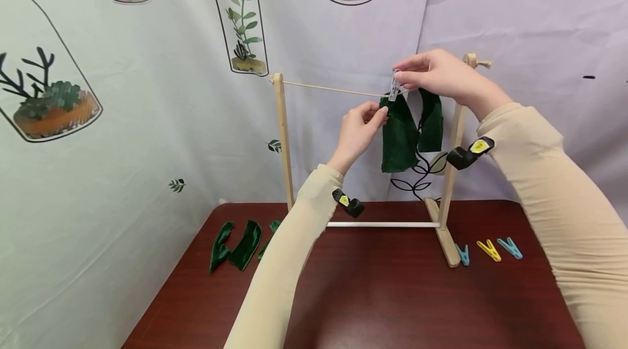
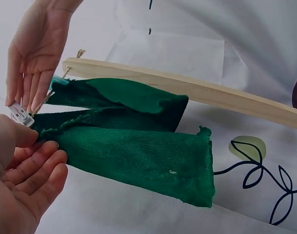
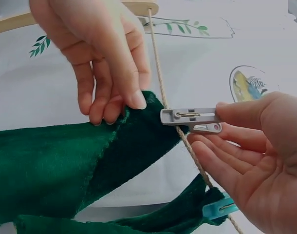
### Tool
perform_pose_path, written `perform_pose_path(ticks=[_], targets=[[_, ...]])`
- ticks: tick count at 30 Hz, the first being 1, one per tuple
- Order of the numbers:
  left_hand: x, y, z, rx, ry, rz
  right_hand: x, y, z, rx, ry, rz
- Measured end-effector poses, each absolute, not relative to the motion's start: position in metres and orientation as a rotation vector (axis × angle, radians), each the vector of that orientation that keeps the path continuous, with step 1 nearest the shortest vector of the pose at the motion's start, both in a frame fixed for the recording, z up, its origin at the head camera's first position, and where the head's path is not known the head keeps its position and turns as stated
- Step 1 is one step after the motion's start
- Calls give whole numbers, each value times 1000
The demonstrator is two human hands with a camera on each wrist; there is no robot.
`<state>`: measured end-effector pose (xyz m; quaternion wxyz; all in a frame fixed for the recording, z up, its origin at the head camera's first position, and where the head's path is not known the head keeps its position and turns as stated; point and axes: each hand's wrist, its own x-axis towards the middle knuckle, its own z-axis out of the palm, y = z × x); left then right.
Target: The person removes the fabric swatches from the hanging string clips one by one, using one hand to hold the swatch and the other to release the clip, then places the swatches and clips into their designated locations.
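A dark green velvet cloth (image 1: 399, 144) hangs from the string (image 1: 333, 89) of a wooden frame. My left hand (image 1: 357, 133) pinches its upper corner between thumb and fingers, just below the string. My right hand (image 1: 439, 77) pinches the handle end of a pale grey clothespin (image 3: 192, 117). In the right wrist view, the nose of this clothespin lies across the string and the cloth's top edge. Beside it to the right hangs a second green cloth (image 1: 432, 125), held to the string by a teal clothespin (image 3: 219, 208).
The wooden frame has a left post (image 1: 283, 136), a right post (image 1: 452, 169) and a white crossbar (image 1: 382, 224). Several green cloth pieces (image 1: 247, 245) lie at the table's left. Two blue clothespins (image 1: 510, 248) and a yellow clothespin (image 1: 489, 251) lie at right.
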<state>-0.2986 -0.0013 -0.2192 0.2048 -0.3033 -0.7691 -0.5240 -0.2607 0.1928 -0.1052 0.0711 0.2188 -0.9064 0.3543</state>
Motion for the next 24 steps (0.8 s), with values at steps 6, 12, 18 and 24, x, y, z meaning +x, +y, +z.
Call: perform_pose_path(ticks=[6, 12, 18, 24], targets=[[-299, -4, -218, -843, -2138, -1453, -265, 190, -110, 648, -2663, 945], [-302, -7, -219, -827, -2133, -1429, -266, 185, -113, 641, -2608, 860], [-303, -12, -220, -818, -2121, -1419, -264, 181, -116, 607, -2550, 833], [-303, -20, -221, -781, -2134, -1408, -264, 180, -118, 582, -2467, 851]])
